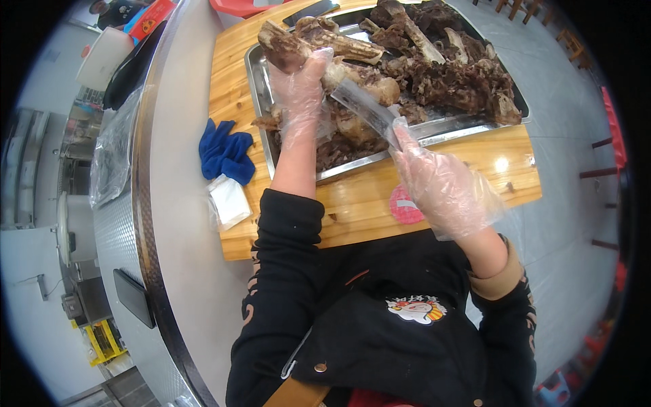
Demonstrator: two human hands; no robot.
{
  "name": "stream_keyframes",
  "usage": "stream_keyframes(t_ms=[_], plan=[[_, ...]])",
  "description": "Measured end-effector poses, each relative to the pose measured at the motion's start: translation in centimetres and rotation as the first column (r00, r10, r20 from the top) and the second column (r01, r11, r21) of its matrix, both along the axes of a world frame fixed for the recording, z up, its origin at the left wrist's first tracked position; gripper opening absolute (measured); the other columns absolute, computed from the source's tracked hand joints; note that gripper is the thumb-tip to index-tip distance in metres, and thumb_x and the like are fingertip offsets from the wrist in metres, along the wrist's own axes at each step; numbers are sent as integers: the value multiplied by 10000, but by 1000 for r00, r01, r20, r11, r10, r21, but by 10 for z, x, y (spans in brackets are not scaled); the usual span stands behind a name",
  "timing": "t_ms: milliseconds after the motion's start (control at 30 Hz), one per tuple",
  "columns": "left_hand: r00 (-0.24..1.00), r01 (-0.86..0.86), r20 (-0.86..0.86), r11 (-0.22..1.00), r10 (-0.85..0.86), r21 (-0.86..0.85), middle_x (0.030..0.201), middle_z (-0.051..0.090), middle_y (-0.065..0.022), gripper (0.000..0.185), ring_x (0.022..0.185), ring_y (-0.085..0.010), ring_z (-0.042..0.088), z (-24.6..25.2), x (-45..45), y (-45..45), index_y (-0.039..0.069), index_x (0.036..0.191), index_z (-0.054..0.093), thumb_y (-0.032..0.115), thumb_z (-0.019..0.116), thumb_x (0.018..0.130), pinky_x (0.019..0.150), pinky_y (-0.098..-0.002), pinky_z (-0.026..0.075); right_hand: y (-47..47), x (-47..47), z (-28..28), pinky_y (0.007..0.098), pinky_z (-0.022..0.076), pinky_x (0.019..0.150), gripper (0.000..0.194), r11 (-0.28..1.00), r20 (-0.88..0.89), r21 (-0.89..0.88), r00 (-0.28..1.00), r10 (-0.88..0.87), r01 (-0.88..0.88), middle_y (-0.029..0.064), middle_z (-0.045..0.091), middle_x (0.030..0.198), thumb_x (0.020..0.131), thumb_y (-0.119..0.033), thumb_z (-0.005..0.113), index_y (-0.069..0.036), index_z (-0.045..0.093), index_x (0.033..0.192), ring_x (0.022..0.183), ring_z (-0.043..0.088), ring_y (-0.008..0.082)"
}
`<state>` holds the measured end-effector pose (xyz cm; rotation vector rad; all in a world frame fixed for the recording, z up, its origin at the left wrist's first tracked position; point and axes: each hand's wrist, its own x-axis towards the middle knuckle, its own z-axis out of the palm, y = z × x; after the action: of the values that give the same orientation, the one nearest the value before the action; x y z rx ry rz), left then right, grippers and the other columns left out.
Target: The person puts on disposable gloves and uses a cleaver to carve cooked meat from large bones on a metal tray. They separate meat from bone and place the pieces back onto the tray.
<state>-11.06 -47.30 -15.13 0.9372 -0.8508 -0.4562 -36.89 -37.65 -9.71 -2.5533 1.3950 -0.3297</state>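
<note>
My left hand [300, 94], in a clear plastic glove, grips a large cooked bone [286, 48] over the left part of a steel tray [422, 136]. In my right hand [437, 183], gloved the same way, is a knife with a broad metal blade [363, 107]. The blade points up and left, its end close to a knobby joint [384, 89]. More bones and dark cooked meat [452, 86] are heaped in the tray's right part. Shredded meat [338, 151] lies along its near left side. The knife's handle is hidden in my fist.
The tray stands on a wooden table [356, 219]. At the table's left are a blue cloth [226, 150] and a white packet [229, 201]. A dark phone [310, 11] lies behind the tray. A round pink sticker [407, 204] marks the near edge. The counter [178, 152] runs along the left.
</note>
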Motion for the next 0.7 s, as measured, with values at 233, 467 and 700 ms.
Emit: stream_keyframes(t_ms=[233,467,700], plan=[[991,-135,16,984,134,112,1144,685,-75,621,985,-189,660,4,-5,5,15,1244,591,173,898,727,955,-341,521,-6,-2,4,558,538,634,406,984,124,175,991,-43,21,246,678,768,1077,-342,492,-229,582,1456,716,675,447],[994,-99,51,995,98,12,1196,662,-91,735,1055,-189,640,8,-5,5,-5,1355,542,151,888,726,970,-345,511,-27,-7,-16,454,542,595,387,958,147,-240,970,196,-157,180,715,854,1084,-286,506,-65,583,1393,622,643,338],[999,48,4,993,-49,109,1158,657,-95,618,1032,-215,653,5,15,18,-9,1397,520,87,765,838,943,-364,544,-32,-40,-20,278,449,507,292,714,606,690,637,-477,-122,29,554,713,1090,-269,554,-19,618,1227,560,533,101]])
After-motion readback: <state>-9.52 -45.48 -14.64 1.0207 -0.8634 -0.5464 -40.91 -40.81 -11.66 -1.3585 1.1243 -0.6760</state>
